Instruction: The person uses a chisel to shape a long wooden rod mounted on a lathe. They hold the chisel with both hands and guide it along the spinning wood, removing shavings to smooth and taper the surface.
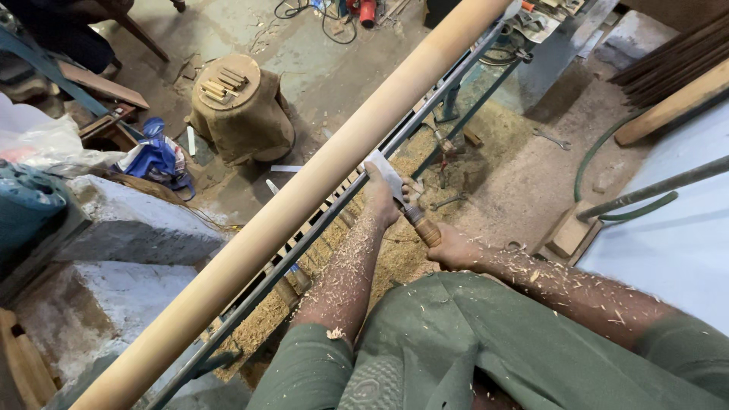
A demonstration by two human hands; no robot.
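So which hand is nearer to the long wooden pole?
Left. The left hand holds the chisel blade right beside the pole; the right hand grips the handle, farther back.

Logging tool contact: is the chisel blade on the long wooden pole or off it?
On it: the chisel blade tip meets the pole, left hand pressing it.

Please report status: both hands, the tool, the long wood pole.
Left hand presses chisel blade onto the pole. Right hand grips the wooden handle. Shavings cover both forearms; nothing blocks the pole.
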